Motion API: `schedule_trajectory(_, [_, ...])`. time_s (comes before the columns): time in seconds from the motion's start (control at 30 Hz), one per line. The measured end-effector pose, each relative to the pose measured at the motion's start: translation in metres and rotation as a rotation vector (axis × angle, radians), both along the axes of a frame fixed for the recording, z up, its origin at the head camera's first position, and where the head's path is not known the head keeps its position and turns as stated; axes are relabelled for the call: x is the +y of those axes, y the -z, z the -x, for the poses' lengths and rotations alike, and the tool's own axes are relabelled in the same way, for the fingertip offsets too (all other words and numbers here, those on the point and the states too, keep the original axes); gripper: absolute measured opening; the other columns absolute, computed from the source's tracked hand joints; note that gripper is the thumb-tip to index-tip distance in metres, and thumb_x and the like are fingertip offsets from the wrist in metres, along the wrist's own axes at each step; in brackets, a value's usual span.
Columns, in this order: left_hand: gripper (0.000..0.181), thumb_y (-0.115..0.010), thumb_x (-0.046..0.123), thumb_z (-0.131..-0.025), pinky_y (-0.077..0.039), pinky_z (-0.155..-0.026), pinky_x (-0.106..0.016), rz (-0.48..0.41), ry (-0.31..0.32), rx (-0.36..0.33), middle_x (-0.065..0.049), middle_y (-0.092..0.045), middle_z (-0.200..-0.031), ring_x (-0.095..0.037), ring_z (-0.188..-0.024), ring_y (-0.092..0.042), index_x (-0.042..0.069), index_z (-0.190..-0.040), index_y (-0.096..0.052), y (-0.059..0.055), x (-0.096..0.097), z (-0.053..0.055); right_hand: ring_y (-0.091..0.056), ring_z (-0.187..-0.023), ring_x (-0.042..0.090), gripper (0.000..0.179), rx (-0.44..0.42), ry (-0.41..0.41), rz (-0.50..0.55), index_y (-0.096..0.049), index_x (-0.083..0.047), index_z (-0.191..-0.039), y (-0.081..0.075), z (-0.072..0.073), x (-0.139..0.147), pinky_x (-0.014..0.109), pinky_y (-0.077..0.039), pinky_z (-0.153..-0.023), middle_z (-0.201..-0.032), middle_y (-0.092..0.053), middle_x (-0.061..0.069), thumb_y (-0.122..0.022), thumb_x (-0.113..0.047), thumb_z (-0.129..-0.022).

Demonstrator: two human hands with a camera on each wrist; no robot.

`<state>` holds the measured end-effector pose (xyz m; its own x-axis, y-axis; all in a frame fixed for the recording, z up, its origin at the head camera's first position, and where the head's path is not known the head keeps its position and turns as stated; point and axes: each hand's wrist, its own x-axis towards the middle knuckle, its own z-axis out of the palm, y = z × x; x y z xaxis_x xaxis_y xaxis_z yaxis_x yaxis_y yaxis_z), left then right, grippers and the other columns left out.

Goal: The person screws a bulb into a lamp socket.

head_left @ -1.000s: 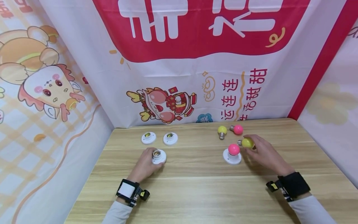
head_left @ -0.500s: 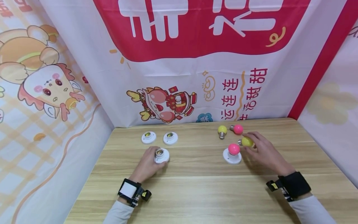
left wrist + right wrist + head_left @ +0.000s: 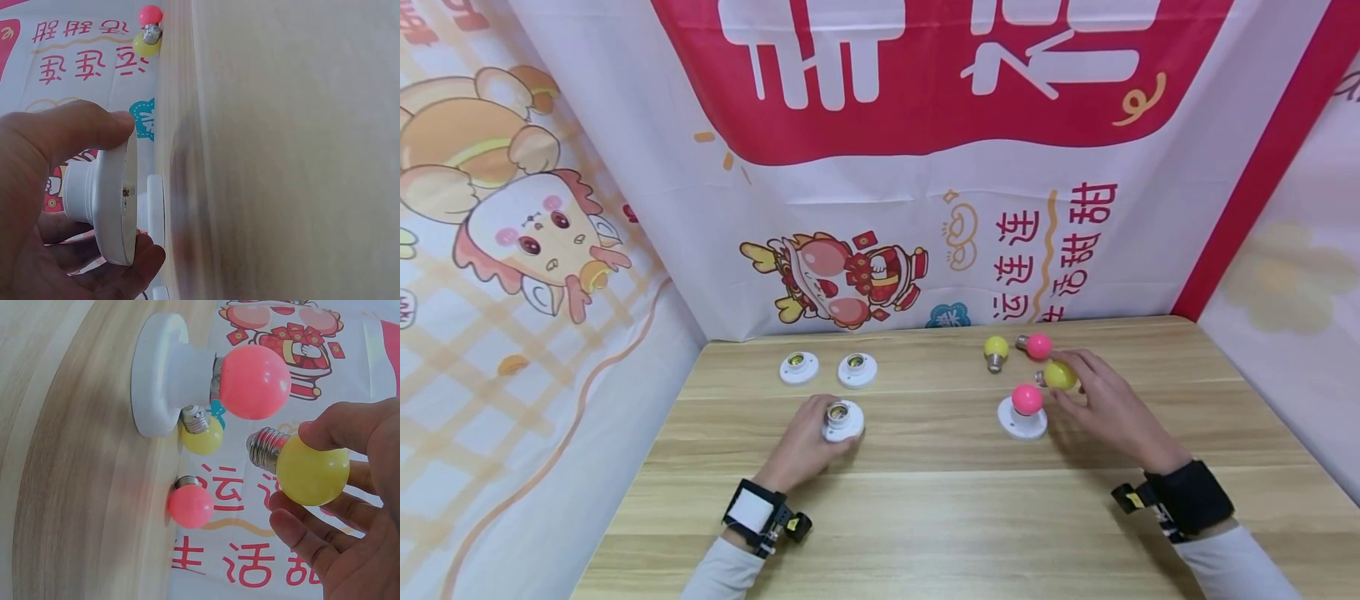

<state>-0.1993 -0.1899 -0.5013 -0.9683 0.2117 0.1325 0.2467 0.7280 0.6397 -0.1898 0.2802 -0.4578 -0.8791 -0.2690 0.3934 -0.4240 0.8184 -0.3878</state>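
White lamp socket point(image 3: 844, 422) in the grip of a person's left hand point(image 3: 805, 450), pinched between thumb and fingers and raised just off a wood-grain table point(image 3: 925, 525), its opening turned upward, left of centre. At right, the person's right hand point(image 3: 1112, 417) holds a yellow bulb point(image 3: 1059, 375) between thumb and fingertips, its metal screw base pointing left, clear of the tabletop. Just beside that bulb, on its near left side, stands a mounted socket point(image 3: 1012, 428) with a pink bulb point(image 3: 1027, 399) upright in it. Farther back, toward the far edge, lie a second yellow bulb point(image 3: 996, 348) and, to its right, a second pink bulb point(image 3: 1040, 347). On the far left, two bare sockets point(image 3: 857, 372) sit side by side, near each other but apart. Black straps point(image 3: 1191, 497) circle both wrists above pale sleeves point(image 3: 1232, 558). Behind the table hangs a red-and-white printed cloth point(image 3: 865, 187).
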Motion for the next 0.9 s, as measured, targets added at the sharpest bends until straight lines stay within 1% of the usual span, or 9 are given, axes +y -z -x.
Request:
schedule_trajectory(0.13, [0.072,-0.093,0.020,-0.082,-0.053,-0.115,-0.048,0.008,0.004,-0.002,-0.014,-0.062,-0.138,-0.029,-0.127,-0.061,0.000,-0.142,-0.057,0.001,0.003,-0.001,-0.061,-0.122,0.037,0.063,0.020,-0.008,-0.001,-0.053,-0.001,-0.147,-0.002,-0.001,-0.001,0.063,-0.057,-0.103,-0.138,-0.059,0.020,-0.083,-0.009,-0.092])
schedule_trajectory(0.3, [0.073,-0.093,0.021,-0.082,-0.053,-0.115,-0.048,0.011,0.013,-0.004,-0.013,-0.061,-0.138,-0.029,-0.127,-0.061,0.001,-0.142,-0.057,-0.001,0.007,-0.003,-0.061,-0.119,0.036,0.062,0.040,-0.018,0.007,-0.053,-0.002,-0.145,-0.004,-0.004,-0.003,0.063,-0.058,-0.101,-0.135,-0.060,0.019,-0.083,-0.007,-0.091])
schedule_trajectory(0.4, [0.074,-0.093,0.021,-0.082,-0.053,-0.116,-0.047,0.014,0.018,0.000,-0.013,-0.061,-0.140,-0.029,-0.129,-0.061,0.001,-0.143,-0.057,-0.001,0.008,-0.003,-0.062,-0.114,0.033,0.061,0.064,-0.025,0.006,-0.054,-0.001,-0.143,-0.006,-0.005,-0.005,0.059,-0.062,-0.094,-0.132,-0.062,0.018,-0.084,-0.007,-0.090])
schedule_trajectory(0.53, [0.074,-0.093,0.022,-0.082,-0.053,-0.115,-0.047,0.015,0.021,0.002,-0.012,-0.061,-0.140,-0.028,-0.129,-0.061,0.002,-0.143,-0.057,-0.001,0.010,-0.003,-0.062,-0.108,0.028,0.061,0.085,-0.036,0.004,-0.055,-0.001,-0.142,-0.007,-0.005,-0.009,0.052,-0.064,-0.085,-0.131,-0.063,0.016,-0.085,-0.008,-0.089])
schedule_trajectory(0.77, [0.074,-0.092,0.022,-0.083,-0.053,-0.115,-0.048,0.009,0.044,0.012,-0.012,-0.061,-0.141,-0.028,-0.129,-0.061,0.002,-0.144,-0.057,-0.002,0.014,-0.005,-0.062,-0.110,0.026,0.066,0.102,-0.055,0.004,-0.054,-0.003,-0.146,-0.010,-0.005,-0.014,0.046,-0.064,-0.081,-0.134,-0.063,0.016,-0.087,-0.010,-0.089])
schedule_trajectory(0.9, [0.074,-0.092,0.022,-0.083,-0.053,-0.116,-0.047,0.000,0.051,0.008,-0.012,-0.061,-0.142,-0.028,-0.130,-0.061,0.001,-0.145,-0.057,-0.003,0.017,-0.006,-0.062,-0.109,0.026,0.067,0.112,-0.059,0.002,-0.054,-0.004,-0.146,-0.010,-0.005,-0.015,0.044,-0.064,-0.078,-0.134,-0.063,0.016,-0.087,-0.009,-0.088])
